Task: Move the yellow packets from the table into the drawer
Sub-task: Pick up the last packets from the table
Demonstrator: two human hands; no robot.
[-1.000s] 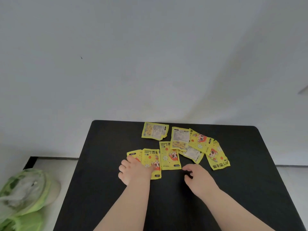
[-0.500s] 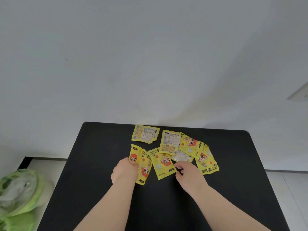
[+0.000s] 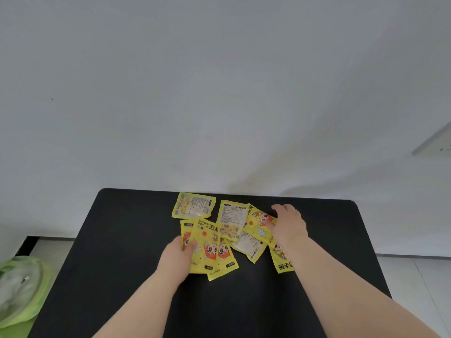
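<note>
Several yellow packets lie spread on the black table (image 3: 122,252). My left hand (image 3: 177,256) grips a small stack of packets (image 3: 207,247) at the near left of the spread, thumb on top. My right hand (image 3: 288,228) lies flat with fingers apart over the packets on the right, covering part of a cartoon-printed packet (image 3: 258,223). One packet (image 3: 194,205) lies alone at the back, text side up. Another text-side packet (image 3: 231,219) sits in the middle. No drawer shows in this view.
A white wall rises right behind the table's far edge. A green and clear plastic bag (image 3: 19,289) sits on the floor at the left. Pale floor tiles (image 3: 415,276) show to the right of the table.
My left hand has gathered packets into a stack and holds them. My right hand has moved from the middle packet to the right-hand packets, farther back.
</note>
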